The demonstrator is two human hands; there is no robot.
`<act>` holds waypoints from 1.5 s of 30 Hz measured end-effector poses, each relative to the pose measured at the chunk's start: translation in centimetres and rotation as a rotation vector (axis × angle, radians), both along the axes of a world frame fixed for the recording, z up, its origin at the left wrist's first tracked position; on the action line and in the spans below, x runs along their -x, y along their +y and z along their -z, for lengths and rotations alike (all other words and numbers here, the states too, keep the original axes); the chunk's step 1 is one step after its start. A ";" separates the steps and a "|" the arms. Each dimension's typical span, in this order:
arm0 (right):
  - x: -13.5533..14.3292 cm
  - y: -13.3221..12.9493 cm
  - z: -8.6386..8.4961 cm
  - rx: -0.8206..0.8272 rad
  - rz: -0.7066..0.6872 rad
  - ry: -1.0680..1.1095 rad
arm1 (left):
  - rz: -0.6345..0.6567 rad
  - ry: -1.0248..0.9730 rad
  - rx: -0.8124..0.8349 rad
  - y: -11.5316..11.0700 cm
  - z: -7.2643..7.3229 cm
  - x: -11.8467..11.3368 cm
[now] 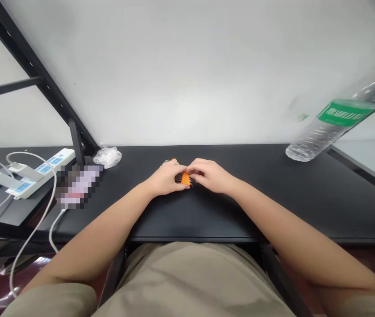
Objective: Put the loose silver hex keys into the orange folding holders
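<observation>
A small orange piece (185, 178) with thin dark prongs along its sides is between my hands over the black desk. The fingers largely cover it, so its exact kind does not show. My left hand (165, 178) is closed around it, thumb at the near end and fingers at the far end. A bit of orange and several thin prongs stick out beyond its knuckles. From the other side my right hand (212, 176) has its thumb and fingertips pinched at the prongs. Whether those fingertips grip one prong cannot be made out.
On the left are a blurred-out phone (79, 187) on a white cable, a white power strip (42, 171) with plugs, and crumpled clear plastic (108, 156). A clear bottle with a green label (346, 112) stands at the right. A white wall (190, 88) rises behind the desk (273, 202).
</observation>
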State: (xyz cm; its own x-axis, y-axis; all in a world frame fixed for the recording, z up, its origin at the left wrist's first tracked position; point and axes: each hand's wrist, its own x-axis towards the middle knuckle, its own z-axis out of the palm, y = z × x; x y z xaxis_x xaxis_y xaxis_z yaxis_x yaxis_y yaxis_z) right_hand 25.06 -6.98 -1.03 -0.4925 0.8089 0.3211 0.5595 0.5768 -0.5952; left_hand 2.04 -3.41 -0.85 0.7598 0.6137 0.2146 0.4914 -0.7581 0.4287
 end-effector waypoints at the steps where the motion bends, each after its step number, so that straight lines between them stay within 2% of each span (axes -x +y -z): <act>1: -0.1 0.2 0.2 0.074 0.010 0.102 | -0.003 -0.016 0.009 -0.1 -0.1 0.0; 4: -1.0 1.0 0.7 0.340 0.018 0.327 | -0.044 -0.072 0.036 -0.2 -0.2 0.1; 6: -1.6 1.4 0.8 0.452 0.003 0.351 | -0.056 -0.097 0.054 -0.3 -0.2 0.1; 10: -1.9 1.6 1.0 0.515 -0.026 0.327 | -0.015 -0.145 0.070 -0.6 -0.1 0.0; 16: -0.9 1.4 1.4 0.569 -0.006 0.365 | -0.022 -0.112 0.042 -0.9 -0.2 -0.2; 19: -1.5 1.6 1.1 0.511 0.009 0.261 | -0.024 -0.107 0.046 -0.8 -0.1 -0.2; 22: -3.2 2.3 0.9 0.276 0.157 0.100 | -0.044 -0.092 0.091 -0.7 0.1 0.0; 24: -4.5 3.1 1.4 0.088 0.283 0.000 | -0.045 -0.093 0.126 -0.5 0.3 0.2; 26: -5.5 4.0 2.4 0.018 0.331 -0.129 | -0.044 -0.097 0.154 -0.2 0.5 0.3; 29: -6.0 5.0 3.9 -0.015 0.322 -0.278 | -0.063 -0.087 0.176 0.1 0.7 0.4; 32: -5.5 5.4 4.3 -0.067 0.336 -0.370 | -0.072 -0.086 0.187 0.2 0.7 0.4; 36: -4.4 4.7 3.2 -0.061 0.360 -0.478 | -0.083 -0.099 0.235 0.0 0.4 0.3; 40: -3.5 3.2 1.7 0.070 0.396 -0.575 | -0.102 -0.117 0.273 -0.1 0.5 0.0; 42: -3.0 2.4 1.1 0.143 0.372 -0.560 | -0.099 -0.134 0.285 -0.1 0.6 -0.1; 45: -2.4 1.4 0.4 0.152 0.273 -0.458 | -0.093 -0.137 0.275 -0.1 0.7 -0.1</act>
